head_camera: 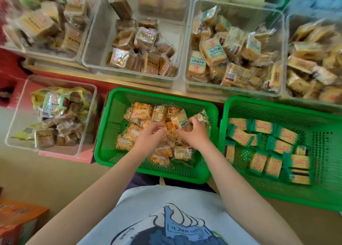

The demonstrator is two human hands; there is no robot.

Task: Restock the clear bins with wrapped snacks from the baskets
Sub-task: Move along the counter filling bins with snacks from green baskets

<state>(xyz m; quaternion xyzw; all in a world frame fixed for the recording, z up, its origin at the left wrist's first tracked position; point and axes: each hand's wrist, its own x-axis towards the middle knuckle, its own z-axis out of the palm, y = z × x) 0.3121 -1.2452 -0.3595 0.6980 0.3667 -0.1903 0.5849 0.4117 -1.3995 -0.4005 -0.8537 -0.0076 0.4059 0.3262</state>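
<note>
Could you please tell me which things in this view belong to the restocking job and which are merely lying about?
Part of the job:
- left hand and right hand, both in the middle green basket
- right green basket
- clear bins, e.g. the half-full one

Lying about:
- orange box on the floor
- red crate

hands (174, 135) gathering snacks (137, 115), green basket (114, 115)
</note>
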